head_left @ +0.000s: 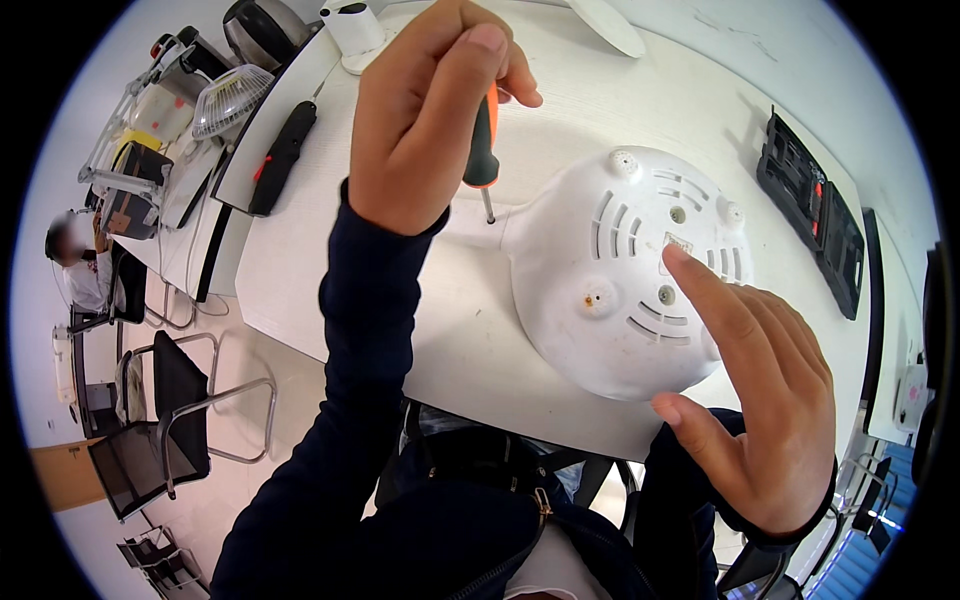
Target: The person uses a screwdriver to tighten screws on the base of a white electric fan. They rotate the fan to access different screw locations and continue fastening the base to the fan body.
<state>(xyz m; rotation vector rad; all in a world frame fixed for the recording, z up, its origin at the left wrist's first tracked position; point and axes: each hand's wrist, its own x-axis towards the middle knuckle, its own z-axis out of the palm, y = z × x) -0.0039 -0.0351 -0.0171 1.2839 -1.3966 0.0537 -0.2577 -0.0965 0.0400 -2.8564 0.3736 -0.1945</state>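
Observation:
A white round plastic appliance base (570, 240) lies on the table with its underside up. It shows vent slots, small round feet and a narrow neck pointing left. My left hand (425, 115) is closed around the handle of an orange and dark green screwdriver (484, 155). The shaft points down, its tip at a small hole in the neck. Over the near right side of the base hovers my right hand (765, 390), fingers stretched and thumb apart, holding nothing. Whether its fingertips touch the base, I cannot tell.
On the white table (460, 350), a black power screwdriver (285, 160) lies left and an open black tool case (812, 212) right. A white disc (607, 25) and a white part (352, 30) sit at the back. Beyond are a clear fan grille (232, 100), a chair (180, 400) and a seated person (90, 265).

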